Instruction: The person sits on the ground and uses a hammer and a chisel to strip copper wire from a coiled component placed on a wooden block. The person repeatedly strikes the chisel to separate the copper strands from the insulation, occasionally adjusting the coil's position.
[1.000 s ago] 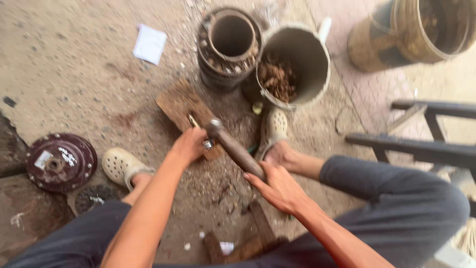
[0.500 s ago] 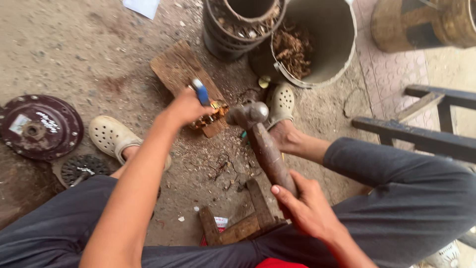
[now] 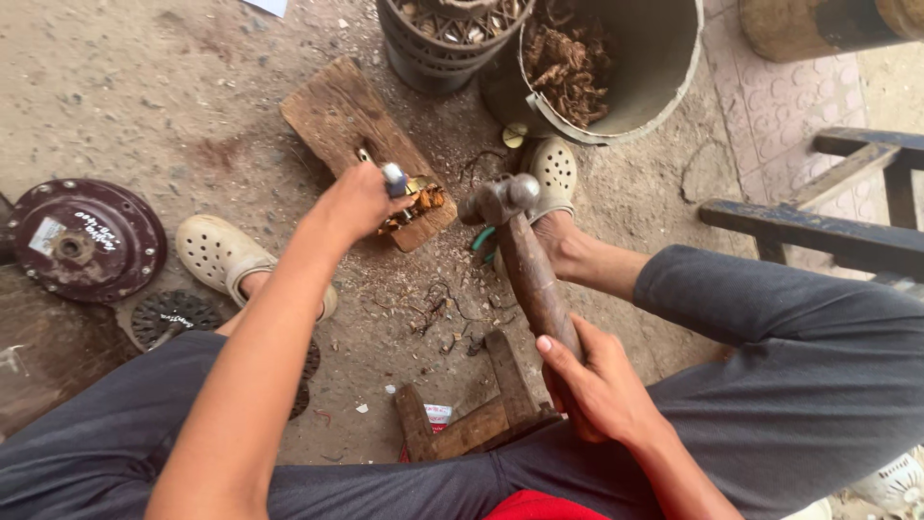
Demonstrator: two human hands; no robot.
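Hammer (image 3: pixel 525 260): ball-peen type, dull metal head, worn brown wooden handle. It is gripped low on the handle and held raised, head pointing away from the body, just right of the wooden block.

Chisel-like tool (image 3: pixel 395 180): short metal shaft, only its grey top end is seen above the fist closed round it. It is held upright on the block.

Wooden block (image 3: pixel 337 111): flat, weathered, laid on the ground; copper-coloured scrap (image 3: pixel 422 202) is seen at its near end.
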